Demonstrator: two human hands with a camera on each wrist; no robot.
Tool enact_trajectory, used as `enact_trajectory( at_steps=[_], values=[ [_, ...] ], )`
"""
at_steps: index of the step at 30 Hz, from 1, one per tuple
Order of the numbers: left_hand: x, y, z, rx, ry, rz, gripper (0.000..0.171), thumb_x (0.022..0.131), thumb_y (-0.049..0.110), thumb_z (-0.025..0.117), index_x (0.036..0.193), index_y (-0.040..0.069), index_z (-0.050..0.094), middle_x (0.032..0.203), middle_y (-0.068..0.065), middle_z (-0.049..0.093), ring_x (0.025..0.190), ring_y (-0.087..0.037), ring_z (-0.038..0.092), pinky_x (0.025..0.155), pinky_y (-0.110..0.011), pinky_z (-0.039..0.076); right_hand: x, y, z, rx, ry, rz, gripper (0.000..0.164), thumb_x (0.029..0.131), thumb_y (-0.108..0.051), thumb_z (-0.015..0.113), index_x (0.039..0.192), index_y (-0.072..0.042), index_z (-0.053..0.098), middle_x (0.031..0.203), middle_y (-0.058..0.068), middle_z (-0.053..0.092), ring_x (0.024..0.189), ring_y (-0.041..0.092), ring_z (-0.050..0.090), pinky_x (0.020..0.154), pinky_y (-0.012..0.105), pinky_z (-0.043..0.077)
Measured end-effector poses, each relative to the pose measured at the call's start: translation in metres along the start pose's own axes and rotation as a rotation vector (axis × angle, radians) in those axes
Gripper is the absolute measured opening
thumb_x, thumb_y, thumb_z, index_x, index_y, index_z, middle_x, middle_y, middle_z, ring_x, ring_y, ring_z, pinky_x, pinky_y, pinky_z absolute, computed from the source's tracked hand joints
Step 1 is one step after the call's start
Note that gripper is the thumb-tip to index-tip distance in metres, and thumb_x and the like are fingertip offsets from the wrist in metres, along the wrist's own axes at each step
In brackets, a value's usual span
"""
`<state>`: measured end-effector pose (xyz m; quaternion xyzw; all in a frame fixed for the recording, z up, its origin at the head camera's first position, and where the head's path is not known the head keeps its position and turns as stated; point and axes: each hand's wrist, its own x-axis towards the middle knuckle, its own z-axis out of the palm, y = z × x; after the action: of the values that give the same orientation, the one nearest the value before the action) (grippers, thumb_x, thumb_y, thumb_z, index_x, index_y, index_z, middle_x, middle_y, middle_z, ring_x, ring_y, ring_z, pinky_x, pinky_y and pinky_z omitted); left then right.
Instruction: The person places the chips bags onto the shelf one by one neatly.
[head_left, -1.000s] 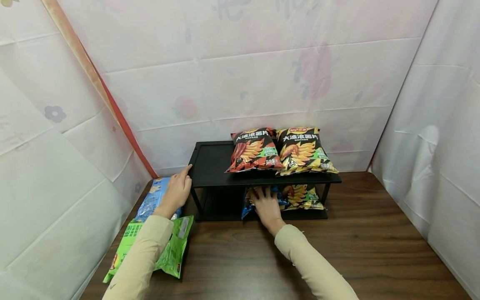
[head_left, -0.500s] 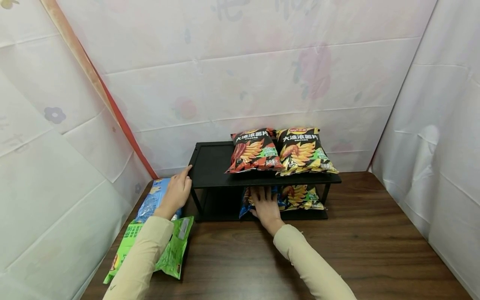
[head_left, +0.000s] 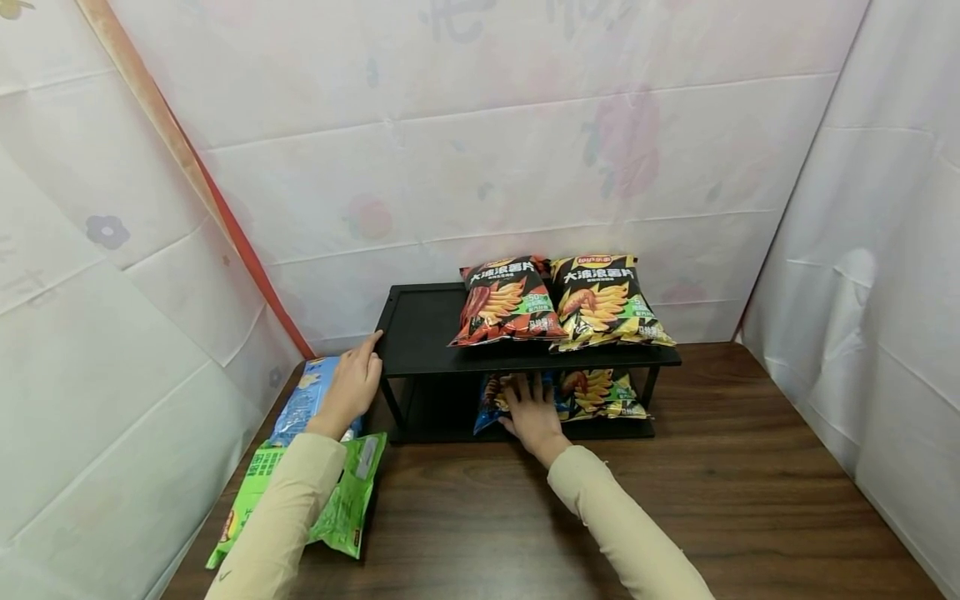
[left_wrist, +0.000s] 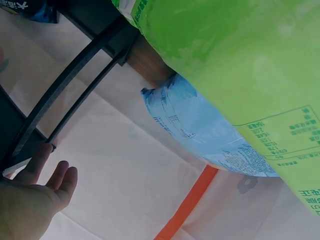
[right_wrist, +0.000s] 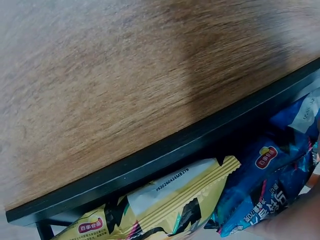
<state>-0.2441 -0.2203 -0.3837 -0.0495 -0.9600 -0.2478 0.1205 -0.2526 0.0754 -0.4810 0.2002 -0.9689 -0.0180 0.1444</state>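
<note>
In the head view, my right hand (head_left: 534, 425) reaches into the lower tier of a black two-tier shelf (head_left: 423, 333). Its spread fingers rest on a blue chip bag (head_left: 491, 408), partly covering it. Right beside that bag lies a yellow-and-black chip bag (head_left: 600, 393), whose crimped edge shows in the right wrist view. My left hand (head_left: 352, 387) touches the left edge of the upper tier with a fingertip. The left wrist view shows that hand (left_wrist: 32, 200) at the shelf frame, its other fingers loosely bent and its thumb not visible.
On the upper tier sit a red-and-black chip bag (head_left: 510, 302) and another yellow-and-black chip bag (head_left: 603, 302). Left of the shelf, a light blue bag (head_left: 303, 404) and green bags (head_left: 345, 504) lie on the wooden table (head_left: 465, 517). White cloth (head_left: 420, 192) hangs behind.
The blue chip bag has shifted slightly left on the lower tier under my right hand, and its left corner shows more. My left hand stays at the shelf edge.
</note>
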Motion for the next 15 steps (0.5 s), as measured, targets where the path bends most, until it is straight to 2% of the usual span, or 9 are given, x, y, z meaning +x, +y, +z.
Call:
enact_trajectory(
  at_steps=[8,15],
  values=[
    [-0.001,-0.001,0.001,0.005,0.004,0.004,0.051,0.099,0.032,0.016,0.146,0.015,0.023,0.143,-0.021,0.034,0.126,-0.044,0.031,0.103,-0.059,0.024,-0.002,0.005,-0.007,0.083,-0.021,-0.010,0.058,0.090,-0.050,0.047,0.139,-0.019,0.039,0.141,0.017,0.034,0.132,0.040,0.030,0.099,0.055,0.037],
    [0.000,-0.001,0.000,0.010,0.002,0.017,0.050,0.099,0.031,0.017,0.146,0.014,0.024,0.143,-0.020,0.035,0.125,-0.044,0.032,0.103,-0.059,0.024,-0.005,0.012,-0.011,0.077,0.096,-0.034,0.049,0.092,-0.045,0.047,0.132,-0.016,0.047,0.132,0.015,0.046,0.123,0.035,0.044,0.092,0.053,0.043]
  ],
)
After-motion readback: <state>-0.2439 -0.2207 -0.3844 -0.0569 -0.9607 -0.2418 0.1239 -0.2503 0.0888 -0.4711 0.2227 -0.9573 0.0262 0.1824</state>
